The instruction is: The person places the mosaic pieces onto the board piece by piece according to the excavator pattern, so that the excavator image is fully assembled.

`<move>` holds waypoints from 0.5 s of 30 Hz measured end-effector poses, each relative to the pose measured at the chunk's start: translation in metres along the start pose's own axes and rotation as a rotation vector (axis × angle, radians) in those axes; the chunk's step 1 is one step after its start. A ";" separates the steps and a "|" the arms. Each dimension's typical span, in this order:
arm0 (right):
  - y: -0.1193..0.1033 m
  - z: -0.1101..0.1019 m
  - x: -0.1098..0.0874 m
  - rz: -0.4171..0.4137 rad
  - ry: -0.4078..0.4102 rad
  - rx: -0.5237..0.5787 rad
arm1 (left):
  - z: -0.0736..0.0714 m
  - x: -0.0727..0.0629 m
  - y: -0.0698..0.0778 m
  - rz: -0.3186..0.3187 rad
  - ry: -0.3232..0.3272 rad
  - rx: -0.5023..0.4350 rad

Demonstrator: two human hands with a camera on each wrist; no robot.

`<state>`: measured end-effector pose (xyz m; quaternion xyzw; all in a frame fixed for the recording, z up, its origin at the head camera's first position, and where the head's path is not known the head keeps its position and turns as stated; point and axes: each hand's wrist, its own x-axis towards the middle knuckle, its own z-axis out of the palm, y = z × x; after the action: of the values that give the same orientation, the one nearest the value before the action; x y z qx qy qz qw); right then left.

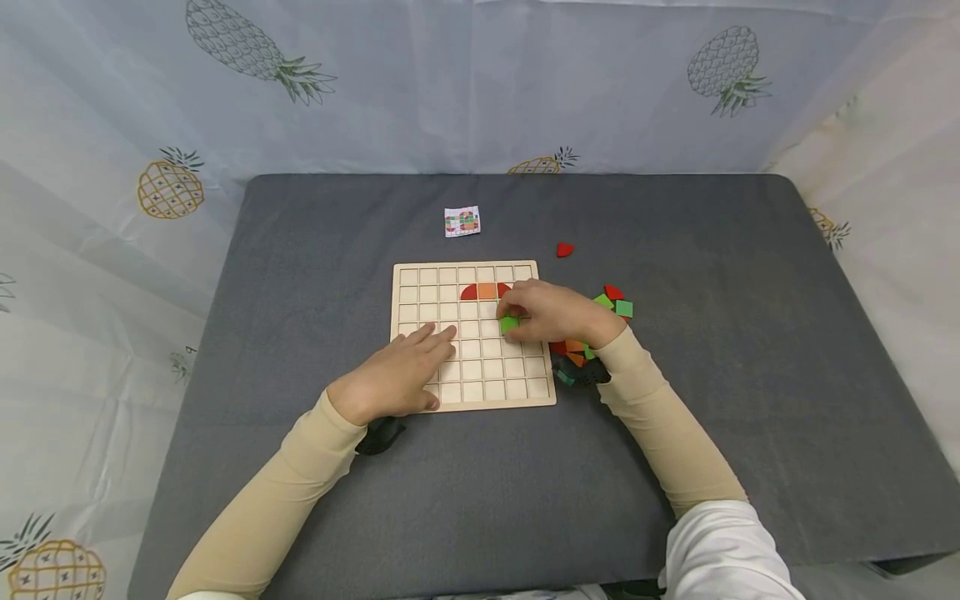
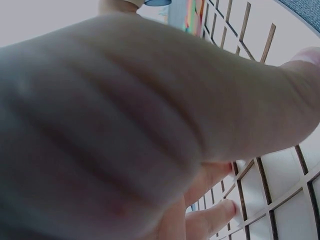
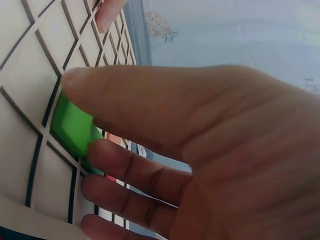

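Note:
My right hand [image 1: 551,312] is over the right side of a wooden grid board [image 1: 480,405]. Its thumb and fingertips pinch a bright green square tile [image 1: 509,324] at the grid; the tile [image 3: 72,125] looks flat against the cells in the right wrist view. An orange square tile [image 1: 487,291] lies in an upper row, with a red quarter-round tile [image 1: 468,292] on its left and another red tile [image 1: 503,289] on its right, partly covered by my hand. My left hand [image 1: 401,371] rests on the board's lower left with fingers spread, holding nothing.
Several loose red, green and orange tiles [image 1: 623,308] lie right of the board, partly under my right wrist. A single red tile [image 1: 565,249] is beyond the board's upper right corner. A small printed card [image 1: 462,222] with a coloured pattern lies behind the board on the grey table [image 1: 337,233].

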<state>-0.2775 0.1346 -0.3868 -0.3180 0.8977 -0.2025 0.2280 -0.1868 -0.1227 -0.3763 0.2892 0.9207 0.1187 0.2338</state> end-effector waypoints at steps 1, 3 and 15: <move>-0.001 0.000 0.000 0.005 -0.003 0.000 | 0.000 0.000 0.000 0.000 0.000 -0.001; -0.001 0.000 0.000 0.010 -0.008 -0.001 | 0.000 0.000 0.000 -0.001 -0.001 -0.002; -0.003 -0.001 0.000 0.005 0.025 -0.059 | 0.000 0.000 0.000 -0.004 -0.003 -0.003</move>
<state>-0.2762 0.1327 -0.3847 -0.3197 0.9069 -0.1794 0.2079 -0.1867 -0.1225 -0.3766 0.2872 0.9206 0.1192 0.2360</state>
